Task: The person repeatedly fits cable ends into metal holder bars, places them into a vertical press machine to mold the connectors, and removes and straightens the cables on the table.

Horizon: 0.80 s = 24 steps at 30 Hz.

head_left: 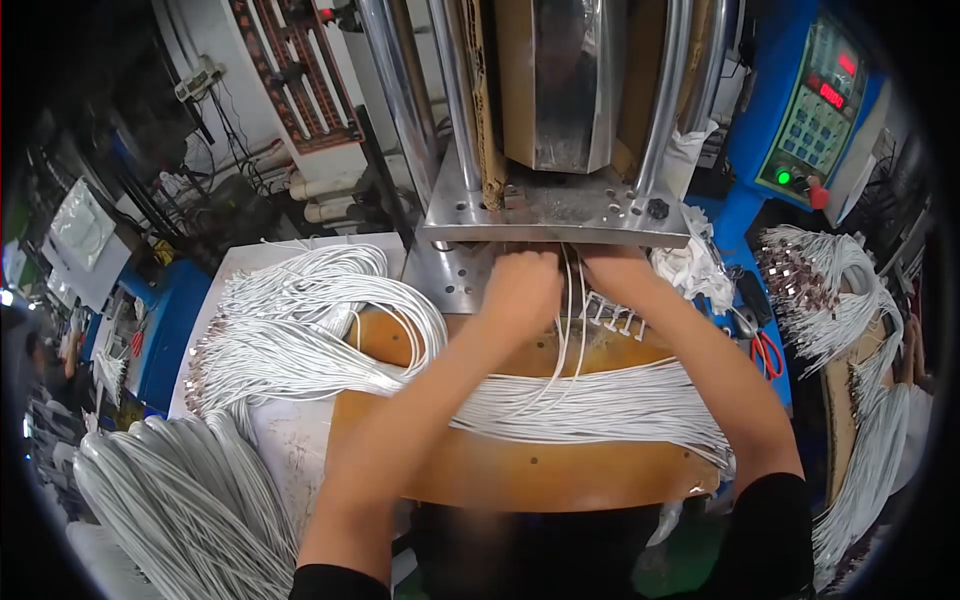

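Both hands reach under the metal plate (560, 222) of an upright press. My left hand (525, 285) is closed, knuckles up, at the plate's front edge; what its fingers grip is hidden. My right hand (614, 272) is beside it, its fingers out of sight beneath the plate. Two white cables (565, 345) run from between the hands down to a bundle of white cables (590, 405) lying across a brown board (480, 465). Small white branched pieces (618, 318) sit just below my right hand.
Looped white cables with small end pieces (290, 340) lie at left, above a thick grey-white coil (180, 490). A blue control box (805, 110) with lit red digits stands at right. Red-handled scissors (767, 355) lie near my right forearm. More cables (850, 300) hang far right.
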{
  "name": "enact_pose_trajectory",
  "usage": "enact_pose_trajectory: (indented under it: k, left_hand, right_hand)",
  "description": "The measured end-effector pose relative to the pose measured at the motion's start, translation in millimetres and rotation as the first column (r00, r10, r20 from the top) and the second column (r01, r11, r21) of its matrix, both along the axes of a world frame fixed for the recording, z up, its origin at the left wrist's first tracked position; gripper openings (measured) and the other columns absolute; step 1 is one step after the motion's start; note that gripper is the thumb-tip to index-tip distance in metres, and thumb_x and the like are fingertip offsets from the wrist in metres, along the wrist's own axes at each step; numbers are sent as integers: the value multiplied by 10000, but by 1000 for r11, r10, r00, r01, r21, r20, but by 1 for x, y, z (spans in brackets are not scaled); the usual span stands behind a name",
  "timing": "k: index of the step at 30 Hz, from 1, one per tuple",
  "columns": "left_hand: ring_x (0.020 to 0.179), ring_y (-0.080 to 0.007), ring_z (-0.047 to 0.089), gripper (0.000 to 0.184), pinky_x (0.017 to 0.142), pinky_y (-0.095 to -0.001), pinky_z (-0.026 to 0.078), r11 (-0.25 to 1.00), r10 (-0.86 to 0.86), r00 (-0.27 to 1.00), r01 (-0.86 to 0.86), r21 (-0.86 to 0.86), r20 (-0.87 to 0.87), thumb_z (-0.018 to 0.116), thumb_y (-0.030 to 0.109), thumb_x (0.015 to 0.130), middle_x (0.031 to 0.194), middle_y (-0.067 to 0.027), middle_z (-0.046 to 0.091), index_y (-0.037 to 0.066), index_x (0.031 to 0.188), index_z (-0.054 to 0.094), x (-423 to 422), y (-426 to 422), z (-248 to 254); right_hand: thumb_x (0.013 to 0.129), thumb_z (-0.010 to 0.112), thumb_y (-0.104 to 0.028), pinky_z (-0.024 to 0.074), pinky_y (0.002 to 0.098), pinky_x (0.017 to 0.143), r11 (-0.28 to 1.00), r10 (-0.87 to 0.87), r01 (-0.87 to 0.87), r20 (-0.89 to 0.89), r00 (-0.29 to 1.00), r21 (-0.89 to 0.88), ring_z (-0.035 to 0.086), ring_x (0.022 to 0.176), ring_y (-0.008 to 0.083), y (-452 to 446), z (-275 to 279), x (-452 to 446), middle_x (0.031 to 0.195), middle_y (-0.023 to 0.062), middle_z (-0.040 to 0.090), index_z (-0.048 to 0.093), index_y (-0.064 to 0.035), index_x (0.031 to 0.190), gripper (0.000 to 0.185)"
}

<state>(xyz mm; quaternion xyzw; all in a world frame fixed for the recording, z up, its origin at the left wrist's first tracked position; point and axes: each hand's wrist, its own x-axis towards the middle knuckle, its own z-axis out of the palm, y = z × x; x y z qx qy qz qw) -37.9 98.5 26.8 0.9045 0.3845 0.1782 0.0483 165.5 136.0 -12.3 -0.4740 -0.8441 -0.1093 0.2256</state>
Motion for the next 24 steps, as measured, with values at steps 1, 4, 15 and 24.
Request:
enact_pose_trajectory:
  k: [1,4,15,24]
  left_hand:
    - [968,-401,598,244,863,-467,487,991,-26,998,33,-127,60,618,132,839,1028,-217,637,-13,1035,625,-5,-25,1]
    - [1083,-341,603,344,928,-402,479,737,-193,849,456,-498,492,636,158,900,1144,-175,639,11,1204,571,-67,-147,19]
    - [763,-157,690,185,693,-267,549,534,734,534,-72,-843,419,542,92,989,827,-84,714,-44,1057,648,-180,-260,-131]
    - [658,-114,657,179,608,-242,530,542,753,477,-59,-838,453,506,57,987,742,-74,695,-33,937,653,-182,-263,-152]
  right_hand:
    - [862,600,-111,465,456,941,985,-43,44,9,999,-169,582,1089,402,-25,15,0,1163,219,622,590,-36,1199,345]
    - [827,661,-96,451,466,979,992,72,-87,-162,984,-87,578,1122,400,-138,24,7,1200,217,614,566,-2,1246,440]
    - [697,786,-300,223,612,1126,895,-226,233,64,972,-379,343,1364,486,-327,7,26,1452,247,416,485,-18,1358,779]
    - [695,724,-205,240,619,1112,904,-302,334,154,941,-268,370,1346,482,-329,-8,19,1440,245,431,527,-27,1316,675]
